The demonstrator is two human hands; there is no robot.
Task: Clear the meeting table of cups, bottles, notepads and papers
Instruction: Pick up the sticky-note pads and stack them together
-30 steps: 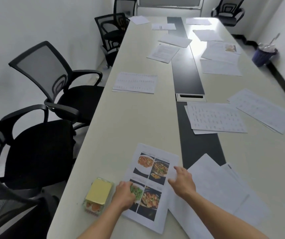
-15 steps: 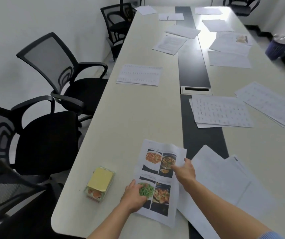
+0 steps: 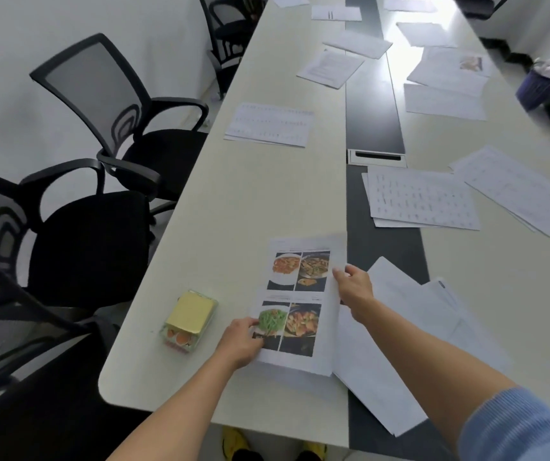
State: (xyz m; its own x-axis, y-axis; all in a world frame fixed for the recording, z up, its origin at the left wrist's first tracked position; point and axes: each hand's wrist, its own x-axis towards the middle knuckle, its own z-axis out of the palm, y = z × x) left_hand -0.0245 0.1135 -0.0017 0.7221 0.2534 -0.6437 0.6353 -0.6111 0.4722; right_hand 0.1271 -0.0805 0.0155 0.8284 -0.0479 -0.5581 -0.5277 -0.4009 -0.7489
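Head view, the only one I've got: both hands are on the same photo sheet (image 3: 301, 302), the one printed with four food pictures. My left hand (image 3: 240, 342) is pinching its near-left edge, thumb on top by the green-veg picture. My right hand (image 3: 355, 289) has the sheet's right edge gripped between thumb and fingers, and that side looks lifted a bit off the counter (image 3: 260, 194). So the hands are apart, one on each side of the page, both clamped on it.

Just right of my right hand there's a messy fan of white papers (image 3: 409, 331), partly under my forearm. Left of my left hand, close but not touching, sits a small clear box (image 3: 188, 321) with a yellow top. Further out beyond both hands, more printed sheets (image 3: 421, 197) are scattered along the counter. Black mesh chairs (image 3: 107, 104) line the side past my left hand.
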